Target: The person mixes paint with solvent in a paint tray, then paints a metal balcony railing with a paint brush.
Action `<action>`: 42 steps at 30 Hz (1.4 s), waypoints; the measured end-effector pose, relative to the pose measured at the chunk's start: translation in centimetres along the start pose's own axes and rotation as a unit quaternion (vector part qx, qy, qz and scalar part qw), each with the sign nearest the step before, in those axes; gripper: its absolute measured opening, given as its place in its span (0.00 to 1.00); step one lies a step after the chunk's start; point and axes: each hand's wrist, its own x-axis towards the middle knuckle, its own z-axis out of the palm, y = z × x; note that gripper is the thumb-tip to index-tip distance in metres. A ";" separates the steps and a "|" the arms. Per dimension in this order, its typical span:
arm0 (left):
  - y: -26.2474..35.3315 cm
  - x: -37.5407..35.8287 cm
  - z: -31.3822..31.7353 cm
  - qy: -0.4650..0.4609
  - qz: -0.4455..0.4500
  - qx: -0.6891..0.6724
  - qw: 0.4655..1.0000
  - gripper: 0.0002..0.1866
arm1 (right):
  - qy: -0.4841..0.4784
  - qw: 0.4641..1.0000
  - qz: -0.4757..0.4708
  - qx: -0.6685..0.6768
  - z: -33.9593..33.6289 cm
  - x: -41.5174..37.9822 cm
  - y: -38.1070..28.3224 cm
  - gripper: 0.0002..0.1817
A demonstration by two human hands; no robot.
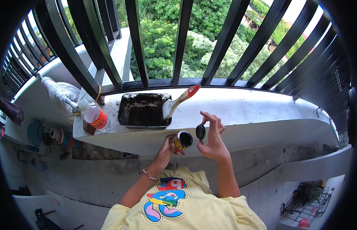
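My left hand is wrapped round a small yellow can, whose open top shows dark contents. Just to the right, my right hand holds a round black lid between thumb and fingers, apart from the can. Beyond the can, a rectangular metal tray stained black stands on the white ledge. A paintbrush with a red-tipped handle leans over the tray's right side. Left of the tray stands a clear bottle with a red label.
Black railing bars rise behind the ledge, with trees beyond. A bundle of white cord is at the ledge's left end. Buckets and other items stand on the floor at the left; a wire rack is at the lower right.
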 end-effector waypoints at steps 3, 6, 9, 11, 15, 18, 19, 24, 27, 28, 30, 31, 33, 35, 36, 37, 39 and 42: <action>0.3 0.1 0.4 -0.024 0.007 0.011 1.000 0.41 | -0.040 0.998 -0.034 -0.018 -0.8 -0.3 -0.9 0.56; 0.6 0.1 0.8 -0.038 0.017 0.007 0.999 0.42 | -0.091 0.994 -0.056 -0.028 -1.3 -0.4 -1.7 0.56; 0.3 0.2 0.9 -0.046 0.021 -0.007 0.999 0.41 | -0.137 0.987 -0.069 -0.053 -1.4 -0.4 -2.3 0.57; 0.3 0.2 1.0 -0.050 0.022 -0.010 0.998 0.41 | -0.158 0.978 -0.095 -0.097 -1.6 -0.4 -2.9 0.59; 0.3 0.1 1.2 -0.053 0.022 -0.013 0.998 0.41 | -0.201 0.967 -0.114 -0.105 -2.5 0.0 -4.0 0.60; 0.7 0.1 1.3 -0.056 0.021 -0.017 0.998 0.42 | -0.206 0.966 -0.110 -0.108 -2.8 0.0 -4.2 0.59; 0.9 0.0 1.4 -0.060 0.021 -0.019 0.998 0.43 | -0.210 0.967 -0.104 -0.095 -2.9 0.1 -4.1 0.59; 1.0 -0.1 1.4 -0.060 0.021 -0.028 0.998 0.44 | -0.220 0.970 -0.096 -0.039 -3.2 0.0 -4.0 0.58; 0.7 -0.2 1.2 -0.061 0.021 -0.037 0.997 0.44 | -0.231 0.968 -0.095 -0.024 -3.5 0.0 -4.0 0.57; 0.7 -0.2 1.2 -0.065 0.020 -0.050 0.996 0.44 | -0.224 0.969 -0.106 0.009 -3.5 0.0 -3.9 0.57; 1.0 -0.4 1.4 -0.071 0.023 -0.060 0.995 0.44 | -0.215 0.969 -0.116 0.043 -3.5 0.0 -3.6 0.57; 1.2 -0.4 1.4 -0.077 0.025 -0.071 0.994 0.44 | -0.228 0.959 -0.109 0.126 -3.4 0.0 -3.4 0.56; 1.2 -0.6 1.4 -0.081 0.026 -0.068 0.994 0.44 | -0.238 0.943 -0.101 0.208 -2.9 -0.2 -2.9 0.54; 1.4 -0.7 1.4 -0.083 0.027 -0.065 0.994 0.44 | -0.194 0.914 -0.086 0.346 -1.9 -0.5 -2.6 0.51; 1.7 -0.8 1.5 -0.091 0.035 -0.055 0.994 0.43 | -0.194 0.914 -0.086 0.346 -1.7 -0.5 -2.7 0.51; 1.9 -0.9 1.5 -0.099 0.043 -0.045 0.993 0.42 | -0.157 0.925 -0.080 0.337 -1.7 -0.4 -2.8 0.47; 1.8 -1.0 1.6 -0.110 0.040 -0.041 0.992 0.41 | -0.118 0.935 -0.071 0.328 -1.7 -0.2 -3.4 0.43; 2.1 -1.4 1.9 -0.120 0.044 -0.003 0.992 0.37 | -0.067 0.993 -0.084 0.054 -1.4 0.3 -4.9 0.30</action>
